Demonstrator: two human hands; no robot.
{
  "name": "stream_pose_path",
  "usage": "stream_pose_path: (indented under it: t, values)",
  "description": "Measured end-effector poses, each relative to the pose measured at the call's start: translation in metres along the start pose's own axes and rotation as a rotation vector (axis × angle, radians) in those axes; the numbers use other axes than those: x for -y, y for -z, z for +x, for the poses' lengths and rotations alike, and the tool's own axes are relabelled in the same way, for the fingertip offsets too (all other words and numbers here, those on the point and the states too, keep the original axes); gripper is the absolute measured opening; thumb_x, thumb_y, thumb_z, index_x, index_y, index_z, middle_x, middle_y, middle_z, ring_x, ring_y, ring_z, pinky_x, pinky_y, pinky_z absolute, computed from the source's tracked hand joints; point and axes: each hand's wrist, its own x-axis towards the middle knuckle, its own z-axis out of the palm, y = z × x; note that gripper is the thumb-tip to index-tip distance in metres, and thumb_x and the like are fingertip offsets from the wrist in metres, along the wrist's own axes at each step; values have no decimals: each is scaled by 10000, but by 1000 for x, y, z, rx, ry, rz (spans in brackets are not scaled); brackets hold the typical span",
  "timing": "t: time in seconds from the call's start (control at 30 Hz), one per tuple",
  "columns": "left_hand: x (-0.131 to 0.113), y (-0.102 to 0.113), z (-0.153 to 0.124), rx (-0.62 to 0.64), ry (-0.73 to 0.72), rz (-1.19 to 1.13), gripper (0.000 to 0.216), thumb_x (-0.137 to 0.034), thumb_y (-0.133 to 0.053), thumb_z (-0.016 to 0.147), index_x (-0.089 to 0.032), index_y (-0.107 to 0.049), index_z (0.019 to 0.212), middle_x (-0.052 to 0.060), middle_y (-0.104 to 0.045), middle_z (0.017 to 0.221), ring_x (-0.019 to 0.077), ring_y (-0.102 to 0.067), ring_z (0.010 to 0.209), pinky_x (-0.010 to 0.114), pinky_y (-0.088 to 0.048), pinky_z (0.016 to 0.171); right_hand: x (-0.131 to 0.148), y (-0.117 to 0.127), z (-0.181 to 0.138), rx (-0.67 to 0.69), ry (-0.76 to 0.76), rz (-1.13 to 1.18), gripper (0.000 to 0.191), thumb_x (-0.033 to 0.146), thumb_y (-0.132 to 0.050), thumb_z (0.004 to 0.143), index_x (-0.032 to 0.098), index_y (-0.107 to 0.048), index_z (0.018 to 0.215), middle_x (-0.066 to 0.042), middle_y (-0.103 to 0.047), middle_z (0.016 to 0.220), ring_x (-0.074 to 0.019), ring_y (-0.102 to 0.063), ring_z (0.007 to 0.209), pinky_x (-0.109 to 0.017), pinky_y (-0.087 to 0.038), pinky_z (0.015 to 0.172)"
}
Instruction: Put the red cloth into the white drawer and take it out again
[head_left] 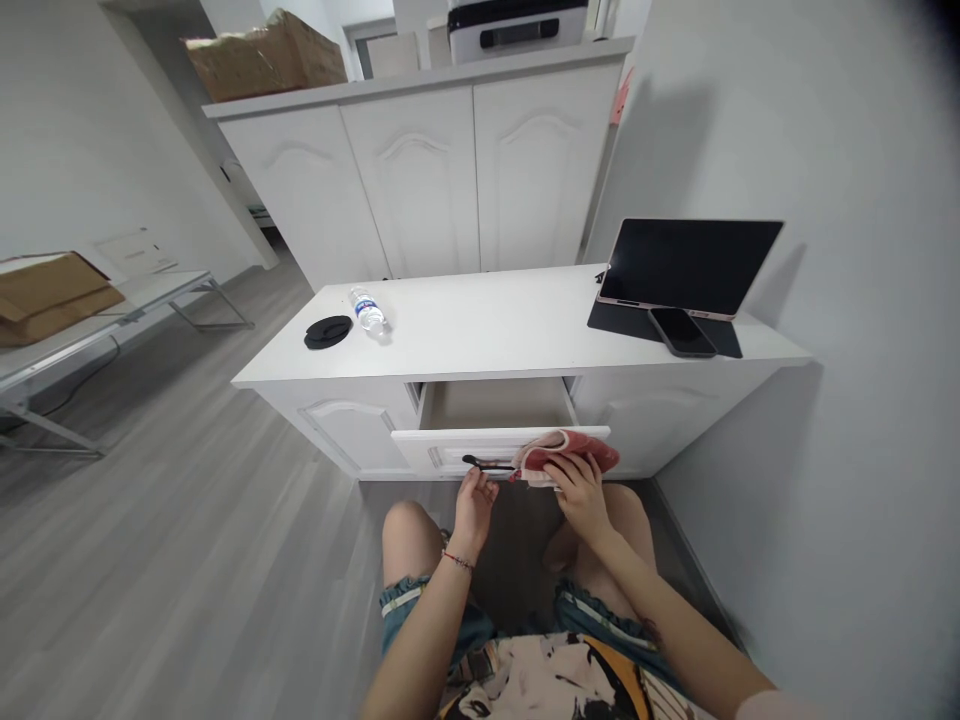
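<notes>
A white drawer [420, 450] is pulled out from the cabinet, and its visible inside is bare. At the left end of its black handle [491, 466] is my left hand [474, 505], its fingers curled up against the handle from below. My right hand [579, 492] grips a folded red and pale pink cloth [551, 452]. This cloth lies against the right part of the drawer front and over its top edge, covering the handle's right end.
On the white cabinet top [480, 320] are a plastic bottle [369, 315], a black round object [328, 332], a tablet [690, 265] propped up and a phone [681, 332]. Cardboard boxes [270, 55] and a suitcase [517, 30] stand behind. A wall [862, 400] closes the right side.
</notes>
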Motion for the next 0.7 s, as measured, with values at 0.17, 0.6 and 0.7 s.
stream_pose_path:
  t: [0.17,0.6,0.7]
  values:
    - [0,-1,-2,31,-49,48,279,-263,-789,656,-187,-557,790,-55,-565,684,92,-540,602,268,-426,699,14,-22,-7,-217,-180,2,326,161,-441,817,234,-637,1067,-113,-611,1119,-314,-434,1141,-537,-334,1017]
    - [-6,1,-10,46,45,25,285,-229,-796,627,-207,-580,813,-31,-638,781,108,-617,663,288,-473,774,37,-99,-16,-349,-865,614,473,437,-467,786,149,-492,1160,-220,-540,1215,-331,-462,1221,-554,-309,1046]
    - [-11,6,-17,48,75,35,258,-228,-757,653,-206,-624,873,34,-692,942,140,-648,757,305,-474,820,46,-103,-12,-300,-978,761,534,457,-463,772,176,-444,1226,-178,-562,1236,-285,-516,1197,-497,-388,1011]
